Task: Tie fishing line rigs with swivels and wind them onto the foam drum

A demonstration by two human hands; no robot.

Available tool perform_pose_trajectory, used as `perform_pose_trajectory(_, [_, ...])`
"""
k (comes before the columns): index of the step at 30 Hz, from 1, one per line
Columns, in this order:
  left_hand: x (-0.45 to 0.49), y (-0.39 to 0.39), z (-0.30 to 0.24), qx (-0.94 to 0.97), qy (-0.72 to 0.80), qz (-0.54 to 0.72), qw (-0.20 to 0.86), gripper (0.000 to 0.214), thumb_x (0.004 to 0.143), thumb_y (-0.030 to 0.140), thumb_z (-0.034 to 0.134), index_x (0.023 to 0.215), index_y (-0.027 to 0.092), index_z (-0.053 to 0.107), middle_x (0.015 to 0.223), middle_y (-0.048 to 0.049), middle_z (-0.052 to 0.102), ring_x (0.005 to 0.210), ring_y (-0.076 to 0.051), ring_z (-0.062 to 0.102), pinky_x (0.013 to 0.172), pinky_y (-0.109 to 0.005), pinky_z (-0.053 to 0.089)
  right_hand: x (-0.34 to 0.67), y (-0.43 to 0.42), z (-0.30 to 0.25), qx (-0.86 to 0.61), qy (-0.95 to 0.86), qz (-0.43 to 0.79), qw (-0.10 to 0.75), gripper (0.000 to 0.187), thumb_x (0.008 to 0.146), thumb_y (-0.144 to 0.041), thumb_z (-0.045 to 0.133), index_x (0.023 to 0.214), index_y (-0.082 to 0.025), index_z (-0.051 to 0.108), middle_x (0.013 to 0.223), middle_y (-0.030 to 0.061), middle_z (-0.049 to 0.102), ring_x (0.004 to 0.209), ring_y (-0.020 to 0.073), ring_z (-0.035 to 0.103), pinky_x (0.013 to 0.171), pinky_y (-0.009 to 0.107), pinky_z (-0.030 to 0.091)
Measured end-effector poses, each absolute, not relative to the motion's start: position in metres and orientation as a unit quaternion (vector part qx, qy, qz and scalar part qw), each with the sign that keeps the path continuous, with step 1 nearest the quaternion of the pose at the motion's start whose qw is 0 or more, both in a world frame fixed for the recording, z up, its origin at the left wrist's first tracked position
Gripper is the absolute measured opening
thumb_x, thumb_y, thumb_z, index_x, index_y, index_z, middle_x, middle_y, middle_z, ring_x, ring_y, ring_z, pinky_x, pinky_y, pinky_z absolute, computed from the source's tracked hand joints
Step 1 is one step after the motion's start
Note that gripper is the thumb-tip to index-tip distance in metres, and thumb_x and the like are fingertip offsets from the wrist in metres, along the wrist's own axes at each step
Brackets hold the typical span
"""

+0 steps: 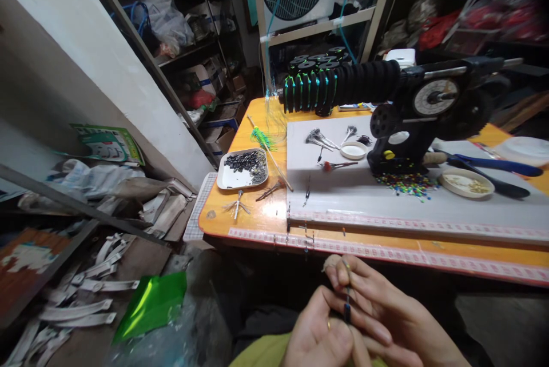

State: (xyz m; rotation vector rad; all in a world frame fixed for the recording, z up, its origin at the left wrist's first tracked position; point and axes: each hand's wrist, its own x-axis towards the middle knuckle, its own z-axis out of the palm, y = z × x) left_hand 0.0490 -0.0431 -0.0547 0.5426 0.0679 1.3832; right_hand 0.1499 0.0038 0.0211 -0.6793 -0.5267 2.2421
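Just beyond my lap, both hands are close together in front of the table edge. A thin, slender piece with a dark blue bead-like part (pixel 347 312) runs upright between them. My left hand (pixel 319 330) is closed around its lower end, where finger overlap hides part of it. The fingertips of my right hand (pixel 386 304) pinch the upper end, near a pale covering on one fingertip (pixel 331 264). A small gold-coloured loop (pixel 329 324) shows against my left hand. Small dark tackle-like pieces (pixel 306 235) hang along the table's front edge.
A white tray (pixel 221 178) holds dark and silvery small parts. A black winding device with spools (pixel 343 87) stands over scattered coloured beads (pixel 407 184). Shallow dishes (pixel 465 192), blue-handled pliers (pixel 497 166) and a measuring tape (pixel 386 256) are on the table (pixel 214 207).
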Motion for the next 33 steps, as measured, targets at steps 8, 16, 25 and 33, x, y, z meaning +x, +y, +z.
perform_pose_trajectory(8, [0.037,-0.047,-0.043,0.266,0.085,0.591,0.757,0.027,0.096,0.038,0.058,0.11,0.015,0.053,0.07,-0.003,0.072,0.055,-0.016,0.072,0.054,-0.019,0.048,0.15,0.003,0.024,-0.274,-0.163,0.879,0.355,0.026,0.071,-0.037,0.085,0.081,-0.018,0.069,0.06,-0.0039,0.051,0.041,-0.0019,0.019,0.033,0.006,0.021])
perform_pose_trajectory(16, [0.024,-0.045,-0.032,0.322,0.174,0.486,0.794,0.043,0.095,0.05,0.057,0.122,0.018,0.044,0.088,-0.0084,0.074,0.076,-0.026,0.077,0.066,-0.031,0.055,0.148,0.003,0.026,-0.285,-0.154,0.875,0.36,0.025,0.071,-0.035,0.086,0.081,-0.019,0.069,0.071,-0.003,0.058,0.039,-0.0046,0.017,0.031,0.006,0.015])
perform_pose_trajectory(25, [-0.007,-0.021,0.025,0.52,0.489,0.437,0.548,0.035,0.102,0.049,0.037,0.103,0.018,0.054,0.072,-0.003,0.067,0.066,-0.016,0.063,0.068,-0.029,0.047,0.157,0.004,0.034,-0.401,-0.342,0.746,0.407,0.03,0.074,-0.045,0.082,0.074,-0.018,0.069,0.07,0.0002,0.06,0.063,0.008,0.054,0.059,0.015,0.049])
perform_pose_trajectory(33, [0.03,0.03,0.051,0.452,0.384,0.55,0.588,0.025,0.097,0.036,0.056,0.083,0.017,0.061,0.079,-0.0004,0.056,0.077,-0.013,0.052,0.075,-0.025,0.04,0.188,0.014,0.024,-0.477,-0.651,0.457,0.375,0.022,0.084,-0.046,0.069,0.085,-0.024,0.075,0.088,0.0052,0.074,0.086,0.0206,0.068,0.079,0.027,0.055])
